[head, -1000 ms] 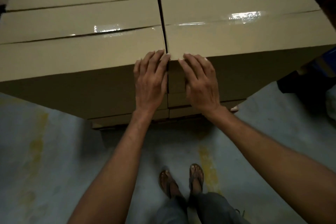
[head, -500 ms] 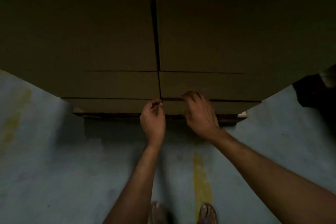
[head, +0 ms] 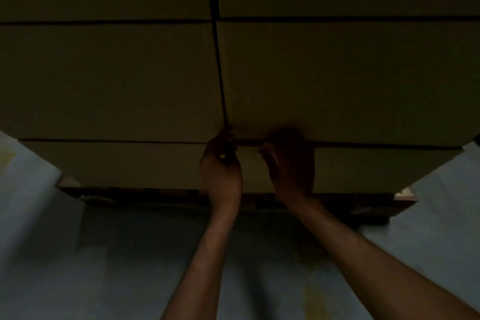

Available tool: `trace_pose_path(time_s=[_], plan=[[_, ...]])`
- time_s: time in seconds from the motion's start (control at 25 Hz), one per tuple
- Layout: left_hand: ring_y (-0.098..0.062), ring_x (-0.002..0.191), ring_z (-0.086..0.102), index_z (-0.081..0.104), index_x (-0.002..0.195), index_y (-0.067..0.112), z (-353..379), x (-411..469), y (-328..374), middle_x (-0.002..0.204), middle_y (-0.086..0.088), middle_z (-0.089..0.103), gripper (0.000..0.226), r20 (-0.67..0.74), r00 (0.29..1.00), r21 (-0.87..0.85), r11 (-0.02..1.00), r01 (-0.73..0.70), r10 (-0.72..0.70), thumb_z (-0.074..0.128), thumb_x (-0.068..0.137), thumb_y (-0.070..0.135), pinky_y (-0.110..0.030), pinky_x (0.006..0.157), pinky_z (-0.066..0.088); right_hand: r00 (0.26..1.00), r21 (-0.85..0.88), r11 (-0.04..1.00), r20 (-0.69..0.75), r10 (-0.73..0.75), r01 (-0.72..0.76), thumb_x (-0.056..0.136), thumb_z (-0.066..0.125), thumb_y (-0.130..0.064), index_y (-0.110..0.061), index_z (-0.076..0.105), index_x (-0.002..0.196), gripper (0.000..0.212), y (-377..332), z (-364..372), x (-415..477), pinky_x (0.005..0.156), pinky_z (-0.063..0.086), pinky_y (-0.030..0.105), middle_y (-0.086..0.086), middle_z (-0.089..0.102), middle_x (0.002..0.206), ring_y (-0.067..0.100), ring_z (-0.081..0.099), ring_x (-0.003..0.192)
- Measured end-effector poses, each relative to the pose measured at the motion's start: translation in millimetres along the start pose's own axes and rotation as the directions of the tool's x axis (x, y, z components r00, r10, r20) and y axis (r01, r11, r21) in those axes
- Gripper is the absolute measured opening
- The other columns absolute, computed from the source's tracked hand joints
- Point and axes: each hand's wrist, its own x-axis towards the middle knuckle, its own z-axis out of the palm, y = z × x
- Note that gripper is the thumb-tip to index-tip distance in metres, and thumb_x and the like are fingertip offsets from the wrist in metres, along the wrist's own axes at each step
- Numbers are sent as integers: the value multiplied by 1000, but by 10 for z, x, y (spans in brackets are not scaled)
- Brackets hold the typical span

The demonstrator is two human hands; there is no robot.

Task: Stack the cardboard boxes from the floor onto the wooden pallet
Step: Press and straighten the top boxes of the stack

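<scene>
Brown cardboard boxes are stacked in two columns on a low wooden pallet, filling the dim upper view. My left hand is at the bottom left corner of the middle right box, fingers curled into the gap between the columns. My right hand, blurred, has its fingers hooked on that box's lower edge, where it meets the bottom right box. The fingertips of both hands are hidden in shadow.
The left column's boxes stand tight against the right column. Grey concrete floor with yellow stains spreads below and to both sides of the pallet. The pallet's pale corners stick out past the boxes.
My hands slid down from the stack's top edge to the seam above the bottom row, and their fingers curled. The view dropped and moved closer to the stack.
</scene>
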Motion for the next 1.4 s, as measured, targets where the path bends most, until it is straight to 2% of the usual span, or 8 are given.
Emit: trace_pose_path(time_s=[0.2, 0.44, 0.68, 0.8, 0.92, 1.04, 1.2, 1.4], plan=[[-19, 91, 74, 67, 134, 26, 232, -33, -278, 113, -4, 76, 40, -81, 996, -112, 993, -42, 33, 55, 99, 13, -47, 79, 61, 985, -45, 998, -163, -51, 44, 98, 47, -38, -23, 76, 110, 34, 141, 379, 42, 102, 39, 50, 7, 69, 120, 37, 62, 118], [-13, 64, 68, 72, 123, 15, 395, -64, -194, 92, -3, 75, 26, -187, 977, -334, 942, 31, -99, 57, 103, 11, -32, 54, 55, 983, -48, 999, -182, 11, -20, 94, 47, -38, -28, 76, 102, 32, 83, 412, 35, 101, 34, 49, 6, 68, 118, 38, 60, 116], [-7, 61, 62, 69, 119, 13, 372, -30, -165, 90, 2, 70, 22, -152, 982, -356, 933, 50, -110, 52, 106, 14, -26, 49, 48, 978, -25, 998, -198, 58, -64, 83, 78, -36, -24, 74, 97, 20, 60, 329, 79, 91, 47, 47, 8, 66, 113, 36, 57, 115], [-5, 64, 66, 69, 119, 14, 317, -23, -185, 96, 1, 72, 21, -123, 990, -325, 945, 24, -67, 53, 106, 14, -24, 47, 48, 984, 49, 997, -163, 70, -63, 84, 79, -34, -21, 73, 100, 21, 47, 274, 91, 90, 51, 51, 10, 66, 114, 39, 58, 117], [-11, 72, 73, 71, 117, 15, 315, -46, -231, 102, 4, 74, 18, -132, 990, -315, 949, 10, -55, 58, 104, 15, -34, 53, 56, 992, 100, 995, -120, 28, -16, 92, 71, -39, -21, 71, 111, 26, 97, 170, 94, 95, 48, 49, 6, 64, 119, 34, 56, 119], [-18, 83, 75, 73, 117, 16, 315, -80, -308, 104, 2, 76, 19, -153, 983, -323, 945, 44, -98, 65, 100, 18, -48, 66, 63, 965, 73, 995, -259, -44, 64, 92, 74, -32, -21, 68, 120, 31, 156, 2, 100, 98, 46, 49, 7, 62, 127, 34, 52, 122], [-9, 97, 66, 70, 114, 19, 336, -147, -138, 113, 3, 69, 19, -188, 968, -169, 965, -200, 167, 68, 97, 11, -37, 84, 59, 888, 128, 989, -444, 120, -70, 94, 70, -42, -20, 60, 127, 41, 367, -320, 153, 106, 34, 44, 11, 54, 138, 33, 44, 129], [-20, 109, 66, 70, 128, 14, 839, -236, 299, 130, -6, 67, 28, 130, 819, 8, 826, -564, 559, 61, 101, 13, -34, 87, 57, 880, 175, 974, -426, 208, -146, 98, 68, -34, -17, 60, 128, 36, 752, -555, 96, 113, 35, 44, 13, 49, 143, 31, 42, 134]])
